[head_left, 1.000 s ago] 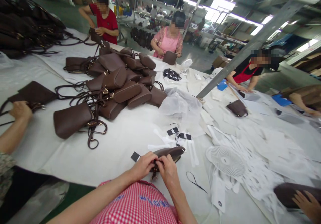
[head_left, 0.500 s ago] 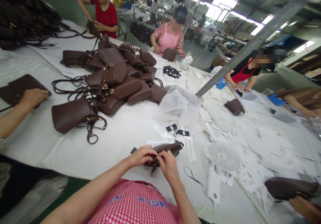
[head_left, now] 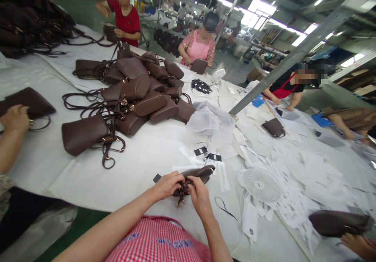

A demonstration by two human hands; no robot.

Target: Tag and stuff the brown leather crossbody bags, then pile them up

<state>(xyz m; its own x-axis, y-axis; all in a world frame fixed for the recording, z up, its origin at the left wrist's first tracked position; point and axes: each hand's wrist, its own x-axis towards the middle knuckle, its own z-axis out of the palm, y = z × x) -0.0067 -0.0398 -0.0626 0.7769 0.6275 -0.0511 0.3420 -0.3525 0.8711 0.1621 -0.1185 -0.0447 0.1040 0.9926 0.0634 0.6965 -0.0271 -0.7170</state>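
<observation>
A dark brown bag [head_left: 199, 172] lies on the table close to my body, its strap and metal hardware toward me. My left hand [head_left: 169, 184] has its fingers closed on the near left part of the bag. From the right, my right hand [head_left: 199, 193] pinches the same bag near its strap, the fingertips of both hands close together. What exactly the fingertips grip is too small to make out. A black tag [head_left: 157, 177] sticks out beside my left hand. Just beyond the bag lie black tags [head_left: 214, 157] and white strips.
Brown bags [head_left: 85, 134] are heaped at the left centre, by clear plastic [head_left: 210, 121]. A white fan [head_left: 260, 184] and a black loop [head_left: 225, 209] lie at the right. A slanted metal post [head_left: 276, 68] rises beyond. Several people handle bags around the table [head_left: 141, 164].
Both my hands have shifted slightly on the bag, and my fingertips have moved a little apart. At the left, another person's hand has moved left over a brown bag.
</observation>
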